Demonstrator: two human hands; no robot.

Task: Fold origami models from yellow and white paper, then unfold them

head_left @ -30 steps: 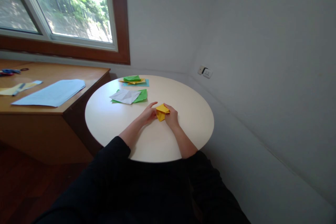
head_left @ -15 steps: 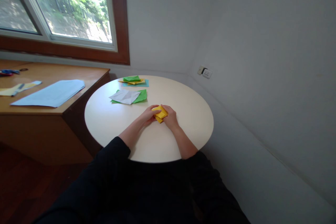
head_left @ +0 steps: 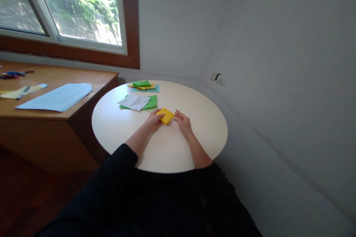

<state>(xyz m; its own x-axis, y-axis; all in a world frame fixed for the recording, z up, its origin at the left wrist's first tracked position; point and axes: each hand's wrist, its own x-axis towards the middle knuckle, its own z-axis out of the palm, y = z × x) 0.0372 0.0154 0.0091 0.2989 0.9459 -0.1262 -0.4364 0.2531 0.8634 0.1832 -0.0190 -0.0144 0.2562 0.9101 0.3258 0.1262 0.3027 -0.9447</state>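
A small folded yellow paper point(head_left: 167, 116), roughly square with its layers lying together, is pinched by my left hand point(head_left: 153, 120), the thumb on top at its left corner. My right hand point(head_left: 183, 122) is just beside the paper's right corner, fingers stretched out and slightly apart; whether a fingertip touches the edge I cannot tell. Both hands are over the middle of the round white table point(head_left: 205, 129). Behind my left hand lie a creased white paper point(head_left: 134, 102) and a green paper point(head_left: 151, 102) partly under it.
Farther back on the round table is a pile of folded green, yellow and blue papers point(head_left: 141, 83). On the wooden desk point(head_left: 91, 77) at left are light blue sheets point(head_left: 61, 96), a pen point(head_left: 23, 92) on yellowish paper, and blue-handled scissors point(head_left: 13, 74). A wall with a socket point(head_left: 221, 79) bounds the right.
The yellow paper has gone from partly opened between both hands to a flat square in my left hand. My right hand has let go and moved slightly right, its fingers opening.
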